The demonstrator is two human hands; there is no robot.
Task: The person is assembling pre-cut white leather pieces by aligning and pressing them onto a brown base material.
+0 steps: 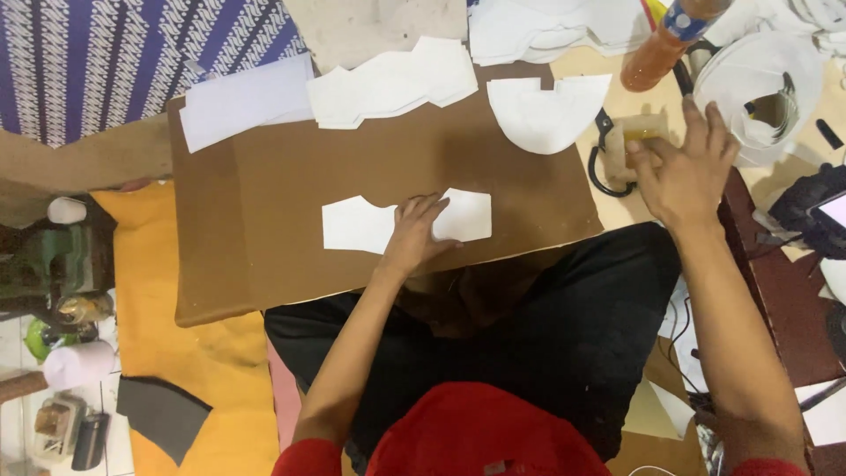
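- On the far left, a patterned blue-and-white cloth is seen, and below it an orange cloth is spread under the brown board.
- On the board's upper edge, at least three loose white cut pieces are counted: a plain sheet, a notched piece, and a curved piece.
- At the middle of the board, one white paper piece is laid flat, with its long axis running from left to right.
- This piece is pressed down by the left hand, whose fingers are laid flat and slightly spread on its centre; nothing is pinched by them.
- Further right, the right hand is held open with spread fingers, over a small yellowish block; whether it is touched cannot be told.
- Just beside this block, one pair of black-handled scissors is lying.
- The paper piece lies well to the left of the right hand, so the left hand is the nearer one.
- One orange bottle is placed behind the right hand.
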